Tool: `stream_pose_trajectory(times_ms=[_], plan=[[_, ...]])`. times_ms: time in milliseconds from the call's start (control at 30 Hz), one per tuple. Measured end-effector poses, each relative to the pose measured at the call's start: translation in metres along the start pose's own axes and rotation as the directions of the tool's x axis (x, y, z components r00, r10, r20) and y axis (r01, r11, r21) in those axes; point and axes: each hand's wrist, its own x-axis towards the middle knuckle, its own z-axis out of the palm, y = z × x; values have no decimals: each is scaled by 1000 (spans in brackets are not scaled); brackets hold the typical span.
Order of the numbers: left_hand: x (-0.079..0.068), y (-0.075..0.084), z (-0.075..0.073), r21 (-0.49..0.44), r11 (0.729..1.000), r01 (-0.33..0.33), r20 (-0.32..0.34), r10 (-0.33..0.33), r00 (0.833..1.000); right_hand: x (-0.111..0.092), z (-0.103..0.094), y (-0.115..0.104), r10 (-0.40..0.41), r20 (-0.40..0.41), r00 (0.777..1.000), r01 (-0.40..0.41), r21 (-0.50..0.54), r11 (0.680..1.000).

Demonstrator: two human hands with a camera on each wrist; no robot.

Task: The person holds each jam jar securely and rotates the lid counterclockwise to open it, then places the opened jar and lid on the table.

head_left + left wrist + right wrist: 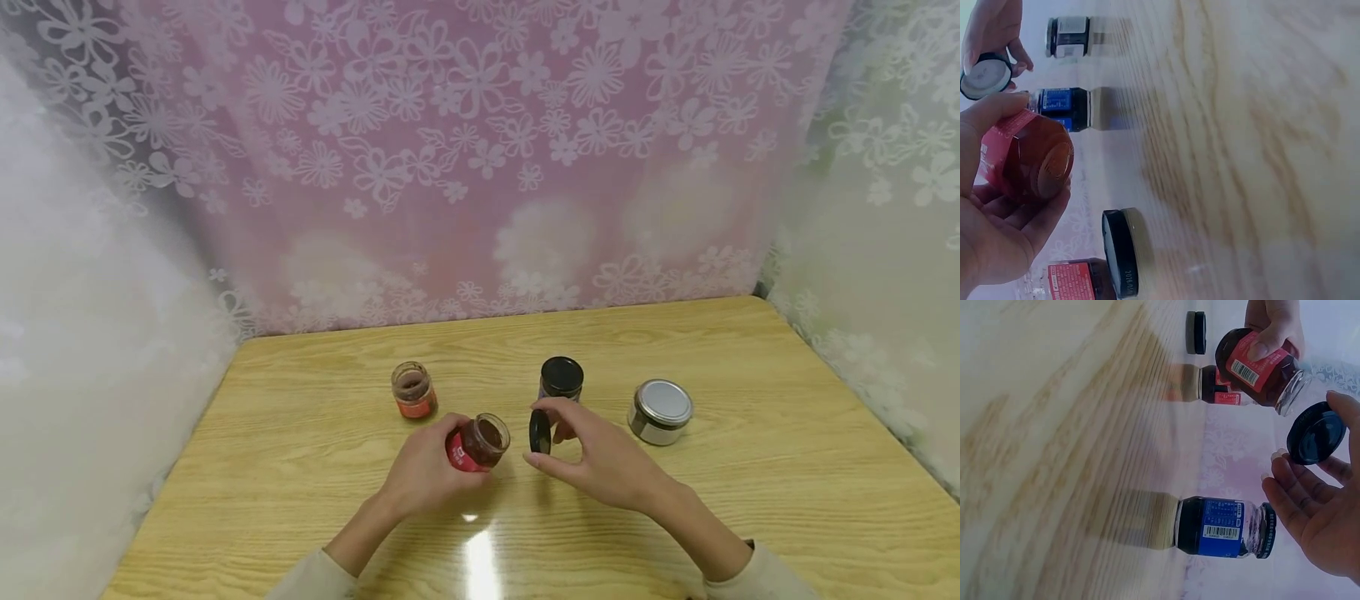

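Observation:
My left hand (427,471) grips a red-labelled glass jar (482,442) of dark contents. The jar has no lid on it and leans with its mouth toward my right hand. In the right wrist view the jar's base is lifted off the table. My right hand (600,454) pinches a black lid (540,432) on edge between thumb and fingers, a short gap from the jar's mouth. Just beyond that hand stands a blue-labelled jar (1221,527) with its black lid on. A second red-labelled jar (414,392), uncovered, is behind my left hand.
A squat jar with a silver lid (666,402) stands on the wooden table (300,392) at the right. Another black lid (1120,253) lies on the table near the second red-labelled jar, hidden in the head view. A floral curtain (480,167) hangs behind the table.

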Motion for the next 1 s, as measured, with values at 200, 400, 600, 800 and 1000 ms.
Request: stream_pose_trajectory(times_ms=[200,400,600,800,1000], plan=[[5,-4,2,-7,1000,0,-28,0,1000,-1,0,1,20,10,1000,-20,21,1000],[12,-7,3,-44,999,11,-36,-12,999,-3,1,4,20,21,1000,-20,13,1000],[23,-8,3,-96,995,20,-54,-25,998,-2,2,5,10,22,1000,-10,0,1000],[30,-10,4,-99,995,28,-68,-34,997,-2,3,6,23,30,999,-23,9,1000],[34,-13,8,-110,993,50,-95,-60,994,-3,2,6,23,35,999,-24,30,999]])
